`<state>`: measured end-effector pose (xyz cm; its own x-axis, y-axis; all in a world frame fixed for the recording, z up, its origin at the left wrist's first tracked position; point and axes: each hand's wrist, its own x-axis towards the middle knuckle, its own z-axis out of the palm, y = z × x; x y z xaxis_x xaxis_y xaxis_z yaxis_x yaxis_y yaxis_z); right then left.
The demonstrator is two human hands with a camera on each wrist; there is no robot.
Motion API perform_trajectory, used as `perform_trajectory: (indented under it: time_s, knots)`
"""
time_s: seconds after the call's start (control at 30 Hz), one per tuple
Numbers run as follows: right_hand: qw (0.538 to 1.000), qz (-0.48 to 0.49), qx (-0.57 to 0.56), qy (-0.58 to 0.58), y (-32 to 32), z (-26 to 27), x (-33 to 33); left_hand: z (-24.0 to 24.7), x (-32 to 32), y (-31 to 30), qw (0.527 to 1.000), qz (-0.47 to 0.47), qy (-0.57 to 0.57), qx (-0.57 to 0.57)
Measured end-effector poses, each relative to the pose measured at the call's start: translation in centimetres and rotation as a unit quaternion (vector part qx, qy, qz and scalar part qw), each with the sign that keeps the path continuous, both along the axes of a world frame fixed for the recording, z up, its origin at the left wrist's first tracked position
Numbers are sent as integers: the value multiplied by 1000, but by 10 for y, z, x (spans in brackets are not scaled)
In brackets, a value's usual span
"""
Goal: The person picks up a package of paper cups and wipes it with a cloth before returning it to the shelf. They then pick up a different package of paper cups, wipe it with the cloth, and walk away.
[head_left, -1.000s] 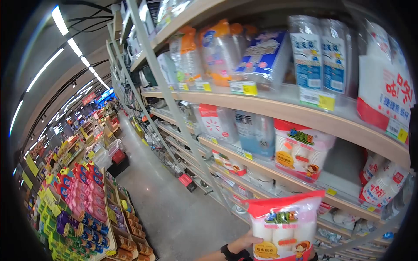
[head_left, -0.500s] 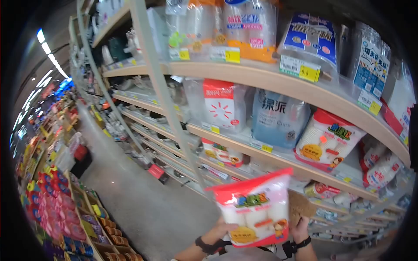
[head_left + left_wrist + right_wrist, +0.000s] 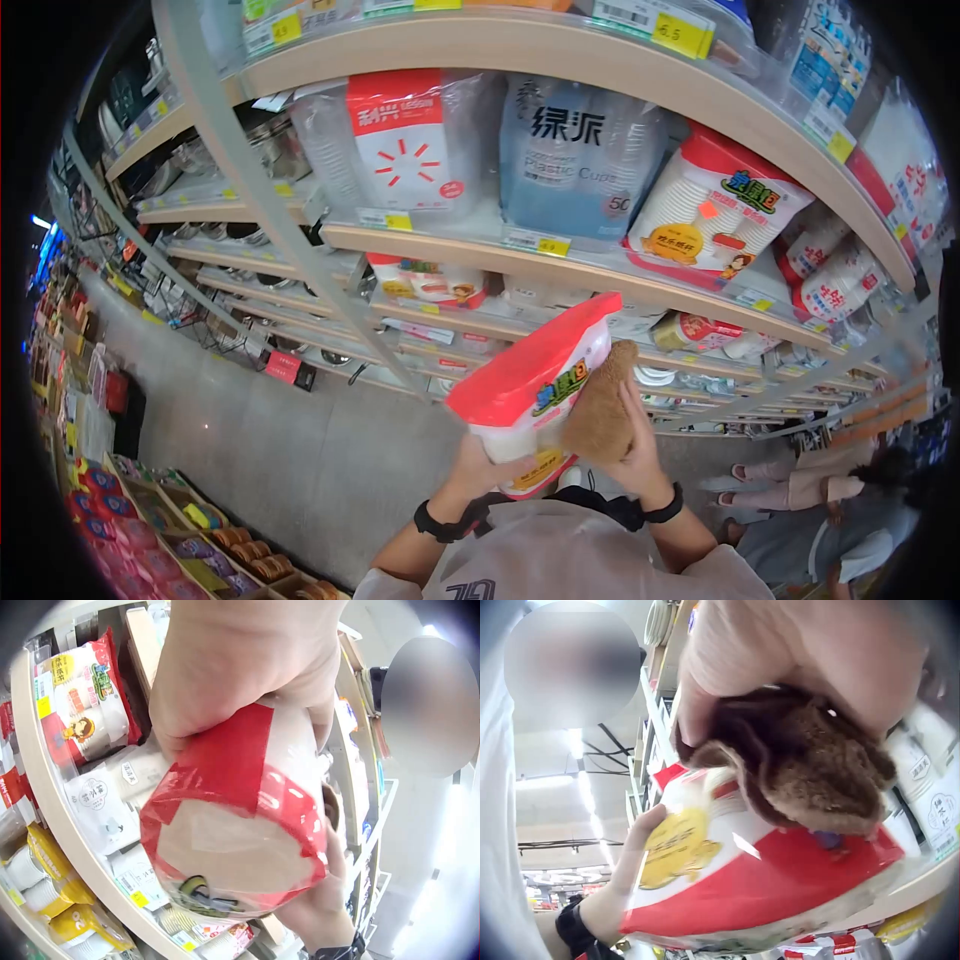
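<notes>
Paper-cup pack (image 3: 525,385) gripped by left hand (image 3: 478,468); brown cloth (image 3: 600,415) clutched against it by right hand (image 3: 640,455). Likely light, crushable: best held endwise.

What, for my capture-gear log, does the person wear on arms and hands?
No gloves on the left hand or the right hand. Each wrist carries a black strap: left strap, right strap. Forearms are unsleeved below a light grey top.
</notes>
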<state>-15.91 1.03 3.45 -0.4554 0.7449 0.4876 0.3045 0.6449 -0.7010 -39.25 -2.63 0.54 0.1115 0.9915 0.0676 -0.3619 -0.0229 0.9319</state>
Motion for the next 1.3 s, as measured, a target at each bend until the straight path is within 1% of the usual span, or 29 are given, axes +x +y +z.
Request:
perform_trajectory:
  time_s: [0.03, 0.07, 0.1, 0.17, 0.2, 0.23, 0.27, 0.33, 0.4, 0.5, 0.57, 0.63, 0.7, 0.73, 0.77, 0.8, 0.83, 0.87, 0.9, 0.97, 1.0, 1.03, 1.07, 1.1, 1.13, 1.2, 1.23, 1.27, 1.3]
  knots:
    - [996, -79, -28, 22, -6, -7, -8, -2, 7, 2, 998, 4, 55, 12]
    - [985, -157, -56, 46, -11, -15, -16, -6, 17, 5, 998, -4, 55, 14]
    - [977, -173, -76, 98, -13, -24, -21, -10, 27, 8, 995, 10, 92, 37]
    - [978, -181, -58, 83, -16, -9, -22, -7, 39, 15, 983, 33, 163, 71]
    - [981, -180, -44, 65, -18, -2, -19, -7, 43, 17, 984, 23, 164, 73]
    - [978, -191, -44, 67, -21, 1, -15, -7, 45, 20, 973, 32, 203, 103]
    - [983, -174, -15, 65, -23, 3, -11, -8, 48, 22, 960, 41, 241, 134]
    - [984, -167, 15, 65, -27, 3, -1, -10, 54, 28, 960, 8, 245, 133]
    - [983, -150, 96, 42, -31, 1, 11, -12, 65, 30, 960, -22, 249, 129]
    - [980, -148, 113, 67, -28, 0, 31, -4, 81, 35, 967, -29, 217, 132]
    - [975, -166, 125, 84, -24, -7, 44, 16, 90, 34, 940, -2, 299, 166]
    - [970, -184, 130, 97, -23, -10, 55, 10, 98, 37, 929, 7, 310, 201]
    - [968, -197, 16, 154, -18, -7, 65, 8, 104, 36, 918, 16, 318, 235]
    - [967, -202, 16, 157, -12, 1, 67, 10, 106, 36, 906, 23, 337, 253]
    - [961, -230, 48, 148, -6, 14, 67, 12, 108, 36, 894, 31, 355, 273]
    - [953, -258, 80, 140, -2, 21, 66, 11, 112, 36, 893, 26, 357, 275]
    - [951, -264, 80, 142, -2, 18, 67, 9, 115, 36, 890, 35, 354, 284]
    - [931, -177, -66, 311, -2, 11, 69, 7, 118, 35, 888, 43, 351, 293]
    - [858, -80, -205, 464, -2, 5, 72, 5, 121, 34, 888, 36, 351, 294]
    - [854, -74, -227, 462, -2, -2, 83, 0, 126, 33, 884, 78, 353, 297]
    - [851, -61, -251, 457, -1, -7, 88, 0, 126, 33, 884, 72, 353, 297]
    - [850, -65, -252, 458, 3, -19, 96, -1, 125, 34, 865, 84, 383, 312]
    - [813, -30, -308, 493, 8, -36, 107, -1, 123, 33, 845, 96, 413, 326]
    - [771, 6, -364, 523, 10, -49, 118, -2, 121, 33, 841, 100, 420, 327]
    - [768, 5, -369, 523, 9, -57, 128, 0, 118, 33, 842, 99, 422, 322]
    - [822, -183, -296, 451, 5, -68, 145, 7, 109, 31, 777, 82, 497, 377]
    - [791, -206, -321, 478, 6, -55, 154, 10, 105, 30, 781, 77, 500, 366]
    - [758, -229, -346, 503, 10, -37, 165, 12, 103, 29, 763, 79, 519, 376]
    - [754, -233, -358, 499, 12, -31, 176, 12, 102, 26, 744, 80, 538, 387]
